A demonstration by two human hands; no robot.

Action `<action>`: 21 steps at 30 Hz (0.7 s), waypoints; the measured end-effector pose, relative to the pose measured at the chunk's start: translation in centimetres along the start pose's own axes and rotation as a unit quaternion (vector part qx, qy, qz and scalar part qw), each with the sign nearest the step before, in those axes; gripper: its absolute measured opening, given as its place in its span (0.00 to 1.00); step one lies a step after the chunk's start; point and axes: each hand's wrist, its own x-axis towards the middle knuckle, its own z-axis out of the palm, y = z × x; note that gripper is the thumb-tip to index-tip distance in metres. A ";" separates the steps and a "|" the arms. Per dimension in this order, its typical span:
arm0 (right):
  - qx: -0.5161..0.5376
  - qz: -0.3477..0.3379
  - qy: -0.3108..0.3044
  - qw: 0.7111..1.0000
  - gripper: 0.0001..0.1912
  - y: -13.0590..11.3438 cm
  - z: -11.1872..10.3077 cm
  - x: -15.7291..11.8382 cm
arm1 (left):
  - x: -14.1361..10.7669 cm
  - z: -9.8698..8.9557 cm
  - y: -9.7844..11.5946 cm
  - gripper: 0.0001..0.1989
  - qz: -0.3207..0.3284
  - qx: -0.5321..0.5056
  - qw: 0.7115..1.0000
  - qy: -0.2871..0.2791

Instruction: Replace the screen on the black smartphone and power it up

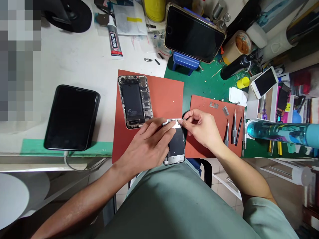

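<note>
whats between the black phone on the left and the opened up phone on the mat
No object: the head view shows bare white tabletop, then a strip of red mat, between the black phone and opened phone.

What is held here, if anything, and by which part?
The phone panel, by its upper left part, under the left hand. The right hand is at its top right corner; whether it grips anything there cannot be told.

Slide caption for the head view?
Left hand and right hand at the far end of a phone panel, opened phone nearby.
</note>
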 end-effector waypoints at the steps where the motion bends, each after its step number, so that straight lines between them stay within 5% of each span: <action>1: 0.000 0.000 0.000 1.000 0.14 0.0 0.0 0.0 | 0.0 0.1 -0.1 0.28 0.004 0.002 1.000 0.004; 10: 0.013 0.010 -0.009 1.000 0.11 0.0 0.0 0.1 | 0.1 -0.2 -0.2 0.21 0.039 0.004 0.999 0.025; 21: 0.033 0.043 -0.030 0.998 0.19 -0.3 -0.3 -0.2 | 0.0 -0.4 0.1 0.17 0.043 0.024 0.999 0.022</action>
